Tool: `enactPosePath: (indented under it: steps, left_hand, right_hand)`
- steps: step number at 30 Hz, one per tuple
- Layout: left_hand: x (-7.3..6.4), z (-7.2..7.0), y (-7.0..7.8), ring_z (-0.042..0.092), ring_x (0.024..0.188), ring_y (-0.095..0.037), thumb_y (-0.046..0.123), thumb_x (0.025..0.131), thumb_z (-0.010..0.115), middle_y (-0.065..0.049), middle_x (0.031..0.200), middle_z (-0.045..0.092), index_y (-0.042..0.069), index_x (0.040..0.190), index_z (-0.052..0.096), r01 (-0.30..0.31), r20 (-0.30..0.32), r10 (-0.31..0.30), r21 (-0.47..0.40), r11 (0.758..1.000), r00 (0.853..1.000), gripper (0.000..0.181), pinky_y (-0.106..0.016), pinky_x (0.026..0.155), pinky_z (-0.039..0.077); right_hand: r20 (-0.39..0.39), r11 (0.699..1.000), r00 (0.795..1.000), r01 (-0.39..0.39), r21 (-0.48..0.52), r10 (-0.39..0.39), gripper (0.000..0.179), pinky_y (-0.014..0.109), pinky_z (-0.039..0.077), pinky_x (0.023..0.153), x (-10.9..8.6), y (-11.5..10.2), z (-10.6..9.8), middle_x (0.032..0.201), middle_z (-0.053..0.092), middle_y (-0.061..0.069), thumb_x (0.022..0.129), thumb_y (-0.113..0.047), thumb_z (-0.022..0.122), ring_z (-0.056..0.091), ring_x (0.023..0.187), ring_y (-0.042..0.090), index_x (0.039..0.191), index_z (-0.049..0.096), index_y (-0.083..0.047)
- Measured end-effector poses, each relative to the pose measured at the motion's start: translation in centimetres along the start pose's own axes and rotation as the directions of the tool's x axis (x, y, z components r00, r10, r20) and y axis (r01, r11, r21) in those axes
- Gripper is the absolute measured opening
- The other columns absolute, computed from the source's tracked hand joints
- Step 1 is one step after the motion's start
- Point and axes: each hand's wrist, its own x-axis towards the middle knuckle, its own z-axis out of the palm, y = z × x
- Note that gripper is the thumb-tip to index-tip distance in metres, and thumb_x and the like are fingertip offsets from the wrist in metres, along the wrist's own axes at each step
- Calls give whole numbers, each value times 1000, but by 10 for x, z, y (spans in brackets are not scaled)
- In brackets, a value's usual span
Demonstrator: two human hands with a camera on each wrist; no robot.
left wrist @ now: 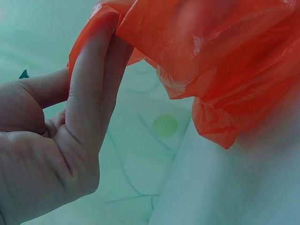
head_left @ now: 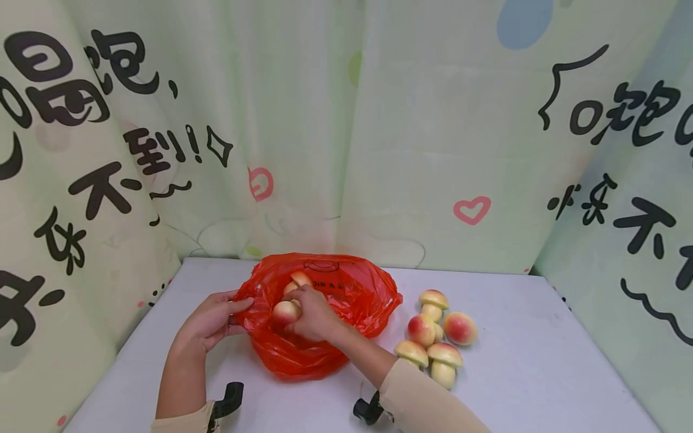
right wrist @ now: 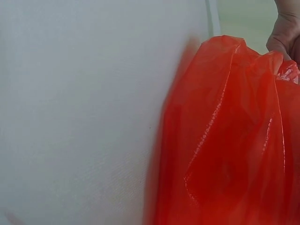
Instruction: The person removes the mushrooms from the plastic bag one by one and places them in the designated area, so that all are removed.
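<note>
Right hand [head_left: 314, 316] is sitting inside the mouth of the red bag [head_left: 311, 362], and from where I'm standing its thumb and fingers are pinching a rounded piece [head_left: 284, 314], cream shading into pink. Just beyond those fingers, another piece [head_left: 301, 278] is showing a pale orange top, lying against the plastic inside the bag.

Over on the other side, the left hand [head_left: 213, 319] is gripping the bag's rim — the thumb is pressing one face of the plastic while the long, fairly straight fingers are backing it from the other, so the mouth is gaping wide. That bag is resting on the pale table [head_left: 520, 361], all creases and shine, with dark printing showing on its inner wall.

Off to the bag's right, a little cluster is waiting on the tabletop: a mushroom-shaped piece [head_left: 433, 305] is standing at the back, a redder one [head_left: 421, 330] is leaning in front, a round pink-and-yellow piece [head_left: 460, 328] is sitting just beside them, and two more mushroom shapes [head_left: 445, 364] are huddling nearest the person. Beige sleeves [head_left: 428, 394] are covering both forearms — and behind everything, a pale green curtain [head_left: 406, 120] is hanging, scattered with black lettering.
</note>
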Motion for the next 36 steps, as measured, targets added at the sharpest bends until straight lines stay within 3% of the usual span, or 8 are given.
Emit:
enactPosePath:
  steps: [19,36]
  left_hand:
    - [1,0,1,72,93,-19,28,105,64,-5,115,71,2,153,45,8,2,-8,4,1000,1000,58,-32,83,64]
    - [1,0,1,72,95,-19,28,105,63,-7,119,69,2,154,43,16,-1,-16,10,1000,1000,59,-33,85,64]
  right_hand:
    - [10,997,1000,-7,73,6,48,30,61,85,-14,-3,-14,140,59,3,85,-15,86,51,131,29,130,69,-15]
    - [-12,996,1000,11,88,-10,50,33,60,89,-35,-1,-30,139,60,1,87,-17,84,50,135,28,135,67,-19]
